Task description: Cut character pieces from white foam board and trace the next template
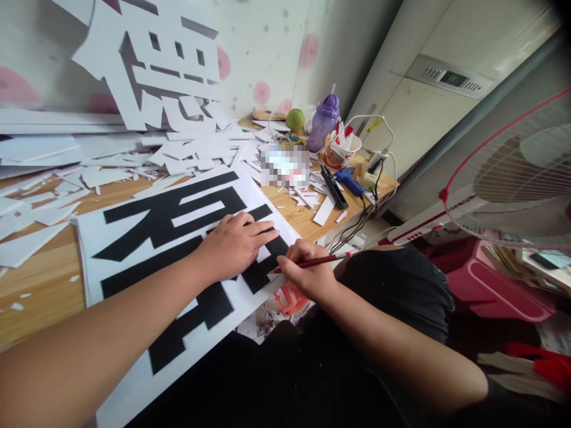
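A white sheet (250, 190) printed with a large black character lies on the wooden table and reaches past its near edge. My left hand (238, 244) rests flat on the sheet, palm down with its fingers stretched out over the black print. In my right hand (307, 267) is a red pencil (328, 259), pinched near its point. Its tip meets the sheet at the edge of a black stroke, just right of my left fingers.
Cut white board scraps (191, 145) cover the table's back. A large cut-out character (165, 65) leans on the wall. Far right stand a purple bottle (324, 122), a paper cup (341, 148), a blue glue gun (349, 180) and a black-handled cutter (333, 187). A fan (513, 166) stands beyond.
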### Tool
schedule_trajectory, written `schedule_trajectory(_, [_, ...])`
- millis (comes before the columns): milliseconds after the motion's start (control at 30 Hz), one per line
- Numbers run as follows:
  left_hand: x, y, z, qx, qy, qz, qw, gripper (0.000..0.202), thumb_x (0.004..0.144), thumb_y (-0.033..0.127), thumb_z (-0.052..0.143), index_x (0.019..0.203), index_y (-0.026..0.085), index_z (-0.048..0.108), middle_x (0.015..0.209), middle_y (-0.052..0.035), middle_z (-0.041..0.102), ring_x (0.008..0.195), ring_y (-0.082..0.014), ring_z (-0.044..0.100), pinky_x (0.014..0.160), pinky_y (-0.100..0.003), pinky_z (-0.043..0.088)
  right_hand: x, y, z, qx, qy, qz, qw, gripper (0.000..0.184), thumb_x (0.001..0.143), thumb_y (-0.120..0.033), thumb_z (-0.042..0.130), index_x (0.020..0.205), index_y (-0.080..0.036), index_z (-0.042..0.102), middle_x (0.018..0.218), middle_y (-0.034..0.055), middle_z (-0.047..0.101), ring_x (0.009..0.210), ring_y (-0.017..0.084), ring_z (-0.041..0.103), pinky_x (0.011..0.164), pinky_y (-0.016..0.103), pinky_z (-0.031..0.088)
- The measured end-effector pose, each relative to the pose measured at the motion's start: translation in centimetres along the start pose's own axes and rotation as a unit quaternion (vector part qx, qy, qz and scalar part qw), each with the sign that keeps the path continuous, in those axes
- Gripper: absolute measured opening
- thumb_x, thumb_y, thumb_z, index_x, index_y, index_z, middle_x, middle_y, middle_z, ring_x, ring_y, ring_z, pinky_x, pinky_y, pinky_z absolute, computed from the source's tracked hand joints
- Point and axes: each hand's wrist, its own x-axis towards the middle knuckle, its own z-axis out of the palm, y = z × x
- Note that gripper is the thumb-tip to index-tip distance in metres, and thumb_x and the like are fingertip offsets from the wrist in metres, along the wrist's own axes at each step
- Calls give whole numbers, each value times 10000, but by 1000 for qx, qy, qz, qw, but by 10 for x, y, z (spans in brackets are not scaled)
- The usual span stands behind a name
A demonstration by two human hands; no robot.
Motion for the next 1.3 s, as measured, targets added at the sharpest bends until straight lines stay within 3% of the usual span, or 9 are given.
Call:
schedule_trajectory(100, [0,0,-1,-5,-3,-3,1000,451,906,196,486,1335,299,578,1412,50,582,1042,-276,495,865,-447,420,-1,-3,6,-28,-19,-15,999,319,720,-287,602,508,-230,371,478,-30,476,445,105,429,462,247,350])
schedule_trajectory(200, [0,1,-2,-9,-7,-5,1000,399,957,340,473,1340,295,574,1420,41,575,1059,-283,491,882,-458,409,-1,-3,7,-41,-9,-21,999,312,725,-277,594,510,-225,373,474,-37,464,447,99,419,463,236,347])
schedule_trajectory(300, [0,1,-2,-13,-8,-1,1000,525,935,580,449,1349,281,569,1433,16,564,1075,-301,484,901,-476,395,-2,-2,6,-54,-6,-35,998,307,732,-270,592,513,-221,382,474,-39,463,454,97,419,465,227,349])
schedule_trajectory(400, [0,2,-2,-13,-10,0,1000,625,904,678,411,1355,275,565,1439,7,558,1069,-303,486,903,-475,389,-3,-2,6,-68,-4,-57,996,302,735,-256,575,513,-220,374,475,-39,459,448,95,413,458,223,341])
schedule_trajectory(567, [0,2,-3,-6,-18,0,1000,611,895,661,456,1362,279,559,1438,1,559,1073,-303,490,902,-464,384,-5,-1,7,-83,12,-84,993,304,745,-235,564,520,-220,359,471,-45,450,433,90,406,447,217,320])
schedule_trajectory(800, [0,2,-4,-4,-18,0,1000,578,877,603,541,1359,284,559,1441,-6,557,1090,-306,496,914,-463,378,-2,2,3,-108,38,-59,992,309,733,-260,549,527,-228,322,464,-53,410,446,95,401,482,241,328])
schedule_trajectory(1100, [0,2,-5,-16,-31,-4,999,574,853,583,586,1343,285,571,1440,9,555,1107,-309,495,923,-481,389,0,9,0,-70,44,-23,996,313,727,-250,565,536,-231,319,490,-56,419,469,99,390,498,253,330])
schedule_trajectory(1300, [0,2,-4,-23,-26,-2,999,575,843,582,595,1336,284,580,1432,-5,563,1103,-314,497,908,-474,391,3,4,0,-39,52,-35,997,278,721,-223,529,543,-236,315,496,-54,414,475,105,407,503,253,342])
